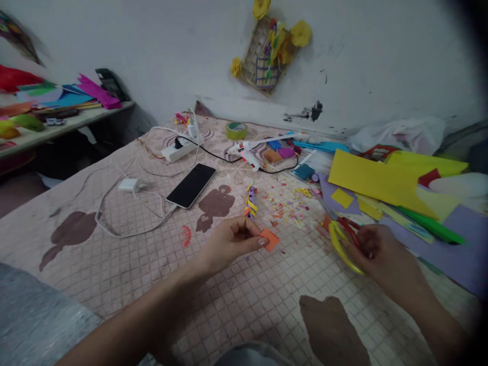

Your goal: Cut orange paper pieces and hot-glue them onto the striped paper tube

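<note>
Between thumb and fingers, my left hand (238,239) pinches a small orange square of craft foam or paper (270,239) over the middle of the table. To the right, my right hand (385,254) is closed on scissors (343,244) with yellow and red handles; their blades point away toward the scraps. An orange piece (327,222) shows beside the scissors, partly hidden by them. Just beyond my left hand lies a small purple and yellow curled strip (251,202). Tiny coloured clippings (285,208) are scattered between my two hands.
A phone (191,185) on a white cable lies left, near a charger (130,185) and a power strip (178,150). Behind are green tape (236,130) and a glue gun (247,155). Yellow sheets (377,178) and purple sheets (465,244) pile up at right.
</note>
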Motion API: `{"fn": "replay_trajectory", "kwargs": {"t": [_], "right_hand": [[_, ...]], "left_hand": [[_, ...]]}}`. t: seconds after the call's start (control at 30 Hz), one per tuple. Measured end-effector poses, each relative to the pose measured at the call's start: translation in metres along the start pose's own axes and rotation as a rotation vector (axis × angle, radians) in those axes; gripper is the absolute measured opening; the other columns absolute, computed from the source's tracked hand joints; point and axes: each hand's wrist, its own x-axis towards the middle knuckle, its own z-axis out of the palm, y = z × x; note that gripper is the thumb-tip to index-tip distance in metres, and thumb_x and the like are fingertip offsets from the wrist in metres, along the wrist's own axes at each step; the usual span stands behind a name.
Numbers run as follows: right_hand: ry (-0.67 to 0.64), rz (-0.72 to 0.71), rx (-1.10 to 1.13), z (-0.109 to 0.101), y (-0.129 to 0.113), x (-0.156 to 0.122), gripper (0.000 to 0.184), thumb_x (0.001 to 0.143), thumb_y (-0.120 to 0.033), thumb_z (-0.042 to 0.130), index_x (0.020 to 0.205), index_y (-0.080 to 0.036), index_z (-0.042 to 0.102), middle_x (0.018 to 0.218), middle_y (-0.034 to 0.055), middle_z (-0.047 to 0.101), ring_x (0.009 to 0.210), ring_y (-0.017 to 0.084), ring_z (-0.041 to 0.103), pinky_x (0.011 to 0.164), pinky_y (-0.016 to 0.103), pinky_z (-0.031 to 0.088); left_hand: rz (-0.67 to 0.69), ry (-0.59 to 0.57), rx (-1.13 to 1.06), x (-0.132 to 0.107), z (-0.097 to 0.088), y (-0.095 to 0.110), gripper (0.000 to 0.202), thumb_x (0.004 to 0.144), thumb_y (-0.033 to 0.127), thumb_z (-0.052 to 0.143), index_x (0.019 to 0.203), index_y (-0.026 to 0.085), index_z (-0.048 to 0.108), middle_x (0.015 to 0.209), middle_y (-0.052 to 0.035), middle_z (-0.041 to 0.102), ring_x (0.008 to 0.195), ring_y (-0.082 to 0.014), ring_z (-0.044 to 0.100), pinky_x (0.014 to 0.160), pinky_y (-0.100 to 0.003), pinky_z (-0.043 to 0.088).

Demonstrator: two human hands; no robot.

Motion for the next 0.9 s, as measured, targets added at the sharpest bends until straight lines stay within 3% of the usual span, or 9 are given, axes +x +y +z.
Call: {"fn": "replay_trajectory", "kwargs": {"t": [0.13,0.23,0.3,0.43,0.53,0.9], "right_hand": [[-0.063,-0.159,-0.108,0.000,-0.016,-0.004,0.026,0.077,-0.047,0.052,0.084,-0.023,0.047,0.080,0.0065,0.058,0.070,0.024,0.058,0.055,0.032,0.041],[0.023,-0.264,0.053,-0.006,-0.035,-0.013,0.020,0.082,-0.042,0.049,0.084,-0.022,0.051,0.091,0.0096,0.058,0.081,0.025,0.056,0.066,0.035,0.043],[-0.026,-0.254,0.257,-0.007,-0.054,-0.026,0.018,0.084,-0.040,0.049,0.086,-0.023,0.054,0.091,0.0060,0.058,0.076,0.020,0.056,0.066,0.033,0.044],[-0.471,-0.264,0.671,-0.003,-0.091,-0.052,0.019,0.089,-0.037,0.045,0.092,-0.024,0.058,0.084,0.0028,0.059,0.074,0.017,0.056,0.063,0.028,0.046],[-0.626,-0.204,0.833,0.002,-0.106,-0.063,0.021,0.089,-0.039,0.045,0.093,-0.024,0.059,0.079,0.0027,0.059,0.069,0.016,0.055,0.058,0.026,0.045],[-0.587,-0.094,0.842,0.011,-0.112,-0.067,0.022,0.087,-0.034,0.050,0.071,-0.020,0.057,0.062,-0.0022,0.050,0.055,0.011,0.044,0.049,0.023,0.034]], "left_hand": [[-0.015,-0.024,-0.007,-0.003,0.006,-0.001,0.022,0.067,0.021,0.074,0.071,0.012,0.054,0.070,0.0008,0.059,0.063,-0.0067,0.053,0.061,-0.021,0.040],[-0.033,-0.034,0.027,-0.005,0.011,-0.005,0.024,0.067,0.022,0.074,0.073,0.013,0.053,0.069,0.0026,0.056,0.062,-0.0061,0.051,0.060,-0.021,0.040],[-0.042,-0.053,0.050,-0.006,0.014,-0.008,0.025,0.067,0.023,0.074,0.075,0.013,0.052,0.071,0.0024,0.055,0.063,-0.0067,0.052,0.061,-0.021,0.040],[-0.046,-0.073,0.087,-0.008,0.019,-0.016,0.026,0.067,0.022,0.073,0.080,0.014,0.053,0.075,0.0016,0.055,0.068,-0.0080,0.052,0.064,-0.023,0.042],[-0.047,-0.101,0.117,-0.009,0.024,-0.019,0.025,0.067,0.021,0.073,0.081,0.014,0.053,0.076,0.0003,0.056,0.070,-0.0094,0.053,0.067,-0.024,0.043],[-0.065,-0.133,0.195,-0.011,0.031,-0.028,0.021,0.073,0.027,0.069,0.081,0.013,0.056,0.076,-0.0025,0.061,0.070,-0.0117,0.056,0.066,-0.025,0.043]]}}
